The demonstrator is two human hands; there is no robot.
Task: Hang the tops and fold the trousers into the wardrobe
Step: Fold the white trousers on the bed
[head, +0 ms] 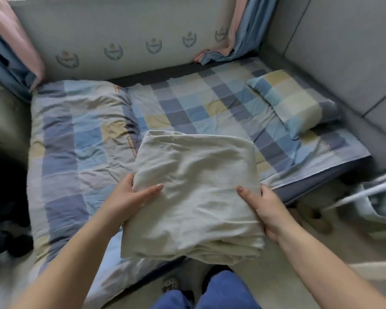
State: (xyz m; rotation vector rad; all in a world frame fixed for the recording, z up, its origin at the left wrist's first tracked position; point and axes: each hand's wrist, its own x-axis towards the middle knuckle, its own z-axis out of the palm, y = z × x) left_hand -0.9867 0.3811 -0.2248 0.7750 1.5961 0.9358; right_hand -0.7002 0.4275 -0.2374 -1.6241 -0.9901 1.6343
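Open checked sheet (pixel 187 108) between folded quilt (pixel 80 134) and pillow (pixel 294 101).

Matt, creased cloth trousers (pixel 194 192) on soft checked cotton bedding (pixel 80 134).

folded trousers (pixel 194 192) between both hands over bed (pixel 187 108) edge, pillow (pixel 296 101) behind right

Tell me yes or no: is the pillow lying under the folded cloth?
No, the pillow lies apart from the cloth, farther right on the bed.
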